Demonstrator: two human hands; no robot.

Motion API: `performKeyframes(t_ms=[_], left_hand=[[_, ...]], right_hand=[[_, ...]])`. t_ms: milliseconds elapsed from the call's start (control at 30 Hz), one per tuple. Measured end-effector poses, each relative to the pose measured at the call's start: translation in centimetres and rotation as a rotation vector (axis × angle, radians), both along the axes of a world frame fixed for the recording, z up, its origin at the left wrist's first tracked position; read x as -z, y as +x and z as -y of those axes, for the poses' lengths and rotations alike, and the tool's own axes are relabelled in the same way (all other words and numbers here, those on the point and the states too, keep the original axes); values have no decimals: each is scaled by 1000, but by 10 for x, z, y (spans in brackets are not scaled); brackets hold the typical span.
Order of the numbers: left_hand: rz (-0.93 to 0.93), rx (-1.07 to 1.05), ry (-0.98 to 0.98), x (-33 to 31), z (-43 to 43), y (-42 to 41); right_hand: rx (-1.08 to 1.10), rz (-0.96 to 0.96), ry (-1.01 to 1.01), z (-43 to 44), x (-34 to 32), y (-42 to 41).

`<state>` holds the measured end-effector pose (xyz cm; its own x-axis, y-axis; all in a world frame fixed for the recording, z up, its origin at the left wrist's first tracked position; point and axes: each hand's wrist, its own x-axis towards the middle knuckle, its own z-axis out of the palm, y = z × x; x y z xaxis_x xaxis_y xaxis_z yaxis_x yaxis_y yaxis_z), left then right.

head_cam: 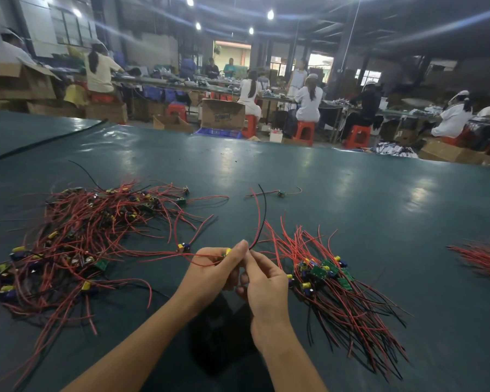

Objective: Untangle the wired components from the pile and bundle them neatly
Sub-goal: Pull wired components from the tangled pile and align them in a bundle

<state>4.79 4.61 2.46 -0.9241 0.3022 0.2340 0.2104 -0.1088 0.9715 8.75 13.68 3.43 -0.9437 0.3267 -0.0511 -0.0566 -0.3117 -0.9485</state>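
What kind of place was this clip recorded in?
Likely an electronics assembly workshop: a tangled pile of red-wired circuit boards on a green work table, rows of seated workers, and cardboard cartons.

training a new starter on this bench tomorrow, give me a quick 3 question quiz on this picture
1. True or false: the tangled pile lies to the left of both the left hand and the right hand.
2. What do the two hands pinch between them? A) a wired component B) a roll of tape C) scissors
3. Fill in: the straightened bundle lies on the green table to the ___ of the hands.
Key: 1 true; 2 A; 3 right.
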Motion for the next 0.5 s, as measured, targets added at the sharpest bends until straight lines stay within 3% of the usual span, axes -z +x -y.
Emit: performKeyframes(t_ms=[167, 300, 500], left_hand=[[24, -93, 44, 4, -4, -5], [11, -97, 29, 6, -7, -4], [11, -86, 29, 3, -12, -1]], right_hand=[[57, 37, 35, 0, 2, -1], [136, 113, -150, -6, 1, -7], [209, 134, -203, -18, -5, -12]])
